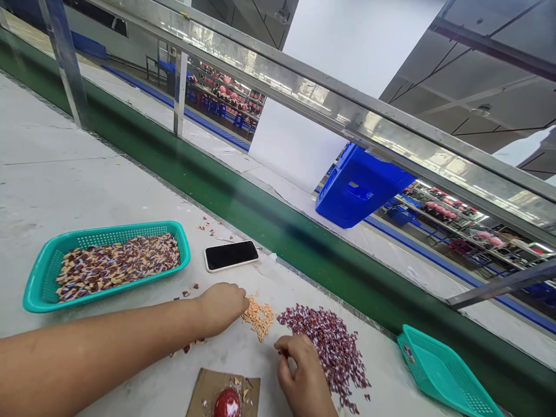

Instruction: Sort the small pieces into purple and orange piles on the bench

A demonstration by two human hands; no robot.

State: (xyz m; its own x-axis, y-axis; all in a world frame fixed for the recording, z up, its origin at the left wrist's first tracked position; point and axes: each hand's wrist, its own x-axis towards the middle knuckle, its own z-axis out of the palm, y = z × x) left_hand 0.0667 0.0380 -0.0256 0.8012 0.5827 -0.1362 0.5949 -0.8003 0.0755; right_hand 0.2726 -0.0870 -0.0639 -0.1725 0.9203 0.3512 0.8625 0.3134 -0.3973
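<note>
My left hand [222, 308] is at the left edge of a small pile of orange pieces [260, 318], fingers curled down and closed. Whatever its fingertips hold is hidden. Beside a larger pile of dark red and white pieces [332, 341], my right hand [304, 370] is closed in a pinch. A small dark red piece appears between its thumb and forefinger. Below and between the hands, a shiny red rounded object [227, 402] sits on a square of brown cardboard [202, 391], with a few scraps around it.
A green basket [185, 246] of mixed pieces stands at left. A phone [231, 255] lies behind my left hand. Another green basket [447, 370] is at right, near the green conveyor belt [295, 237]. A metal rail [304, 87] crosses above; a blue bin [356, 185] is beyond the belt.
</note>
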